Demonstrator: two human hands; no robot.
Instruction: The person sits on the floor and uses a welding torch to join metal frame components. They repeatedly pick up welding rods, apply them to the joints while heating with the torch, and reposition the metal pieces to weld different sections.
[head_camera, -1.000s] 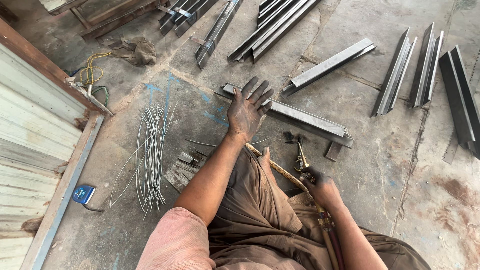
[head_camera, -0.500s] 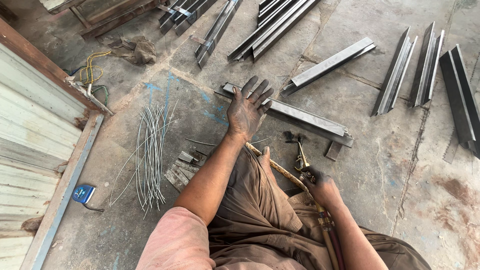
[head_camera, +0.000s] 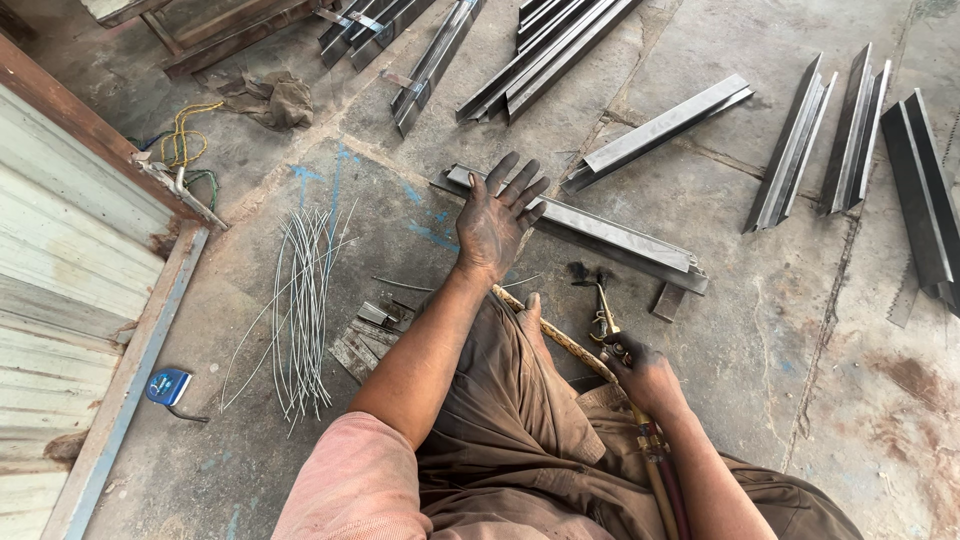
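A long steel angle bar (head_camera: 610, 232) lay flat on the concrete floor (head_camera: 800, 340) in front of a seated worker, running from upper left to lower right, with a short metal block (head_camera: 668, 301) just beside its lower end. The worker's left hand (head_camera: 497, 222) rested on the bar's near end, palm down, its soot-darkened fingers (head_camera: 520, 182) spread wide and released rather than gripping. The right hand (head_camera: 642, 368) was clenched around the brass handle of a gas torch (head_camera: 606, 318), whose tip pointed at the floor just short of the bar; the torch's hoses (head_camera: 662, 468) trailed back along the right forearm. A length of braided rope (head_camera: 555, 335) crossed the worker's brown-trousered knee between the two hands. To the left, a loose bundle of thin wire rods (head_camera: 303, 300) lay fanned on the floor, with a few small metal offcuts (head_camera: 372, 330) near the knee and a blue tape measure (head_camera: 167, 385) by the edge of a corrugated metal sheet (head_camera: 60, 270). More angle bars (head_camera: 850, 140) lay well apart across the top and right of the floor, and a crumpled rag (head_camera: 275, 100) sat near yellow cord at upper left
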